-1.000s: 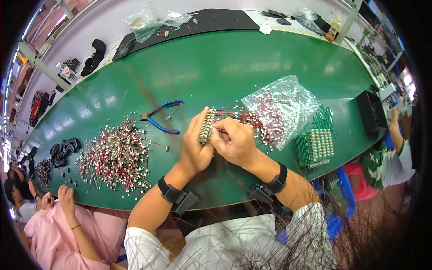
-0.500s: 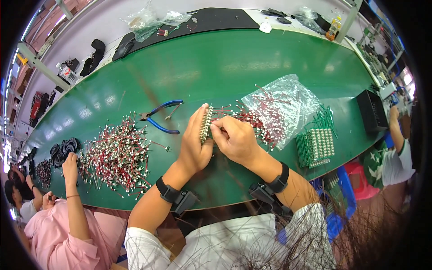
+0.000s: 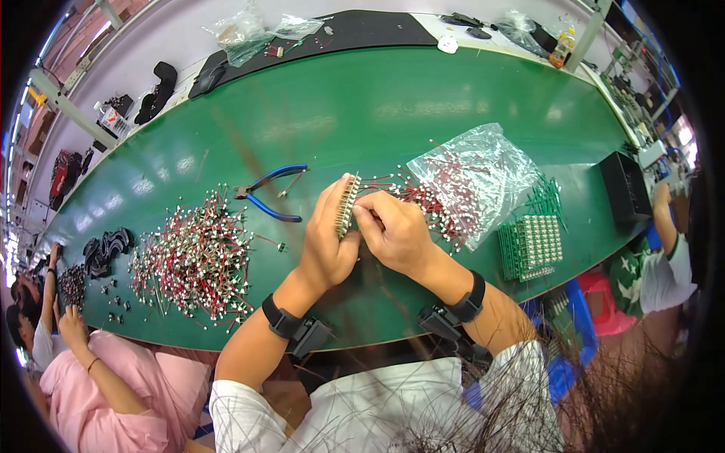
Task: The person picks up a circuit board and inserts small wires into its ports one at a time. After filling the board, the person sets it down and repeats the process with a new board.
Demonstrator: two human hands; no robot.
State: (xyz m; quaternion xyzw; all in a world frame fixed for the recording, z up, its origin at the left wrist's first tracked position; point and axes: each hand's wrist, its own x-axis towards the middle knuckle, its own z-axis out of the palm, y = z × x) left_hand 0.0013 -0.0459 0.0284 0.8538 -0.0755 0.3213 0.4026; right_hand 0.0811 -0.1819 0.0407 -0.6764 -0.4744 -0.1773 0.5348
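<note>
My left hand point(image 3: 326, 234) grips a narrow circuit board panel point(image 3: 348, 205) on edge, its row of small parts turned toward my right hand. My right hand point(image 3: 394, 226) is closed in a pinch against the panel's right side; whatever sits between its fingertips is hidden. Just beyond lie red wire leads with white connectors point(image 3: 445, 198), partly under a clear plastic bag point(image 3: 489, 170). Left of my hands, blue-handled cutting pliers point(image 3: 266, 202) rest with their handles spread. A large heap of wired small boards point(image 3: 198, 260) lies farther left.
A stack of green circuit panels point(image 3: 531, 248) stands on the right beside green strips point(image 3: 545, 200) and a black box point(image 3: 625, 187). A co-worker in pink point(image 3: 113, 385) sits at my left. Black coiled cables point(image 3: 108, 253) lie near that person. A black mat point(image 3: 355, 34) runs along the back.
The co-worker in pink has drawn a hand back toward the body, away from the heap, uncovering small black parts. My hands stay almost in place on the panel.
</note>
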